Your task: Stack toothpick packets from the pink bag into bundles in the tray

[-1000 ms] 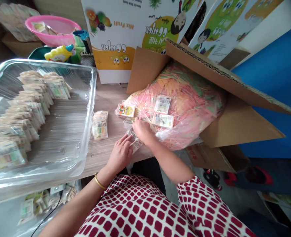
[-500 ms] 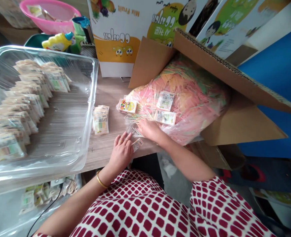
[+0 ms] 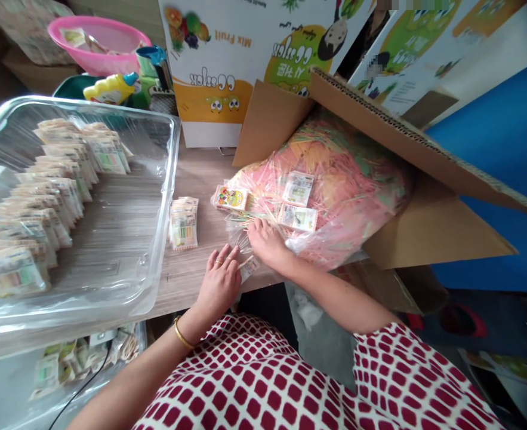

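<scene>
My left hand [image 3: 219, 279] is at the table's front edge, its fingers bent round the near end of a small clear packet [image 3: 249, 267]; the thumb is hidden. Just right of it, my right hand [image 3: 267, 243] has its fingers curled down onto thin coloured sticks [image 3: 244, 220] at the mouth of a big plastic bag [image 3: 330, 173] full of such sticks. The fingertips are partly hidden among them. Two printed packets [image 3: 298, 189] lie on the bag, and a packet with a fruit print [image 3: 231, 197] lies at its left end. A small stack of filled packets [image 3: 184, 223] stands left of my hands.
A clear plastic tray [image 3: 167, 179] at the left holds rows of filled packets [image 3: 61, 179]. An open cardboard box [image 3: 433, 221] surrounds the bag's far side. Behind stand printed cartons [image 3: 218, 77], a pink basin [image 3: 97, 45] and a yellow bottle [image 3: 111, 88].
My right hand has shifted slightly within the sticks. The left hand stays by the small packet. The whole view has moved a little, so things sit slightly lower.
</scene>
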Action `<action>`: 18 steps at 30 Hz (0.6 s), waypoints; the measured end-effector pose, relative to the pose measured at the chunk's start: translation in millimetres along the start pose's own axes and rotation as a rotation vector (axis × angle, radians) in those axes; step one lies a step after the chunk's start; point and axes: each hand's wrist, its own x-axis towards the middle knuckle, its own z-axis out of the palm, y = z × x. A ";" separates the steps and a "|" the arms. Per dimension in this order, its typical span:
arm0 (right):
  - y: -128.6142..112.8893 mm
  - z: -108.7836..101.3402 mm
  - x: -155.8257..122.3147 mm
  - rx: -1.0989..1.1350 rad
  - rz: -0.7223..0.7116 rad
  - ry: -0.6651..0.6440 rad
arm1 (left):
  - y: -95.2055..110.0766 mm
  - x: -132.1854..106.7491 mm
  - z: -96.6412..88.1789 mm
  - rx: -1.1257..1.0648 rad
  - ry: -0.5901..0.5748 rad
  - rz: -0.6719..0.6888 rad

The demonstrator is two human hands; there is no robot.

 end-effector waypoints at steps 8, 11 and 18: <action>23.7 1.5 15.1 0.568 0.188 0.221 | -1.1 2.5 -6.8 -0.096 -0.019 -0.016; 40.3 -3.0 30.5 0.993 0.290 0.225 | -6.8 3.9 -17.0 -0.307 0.009 -0.091; 44.6 -22.4 28.9 0.803 0.349 0.066 | -18.9 5.8 -34.1 -1.031 0.089 -0.697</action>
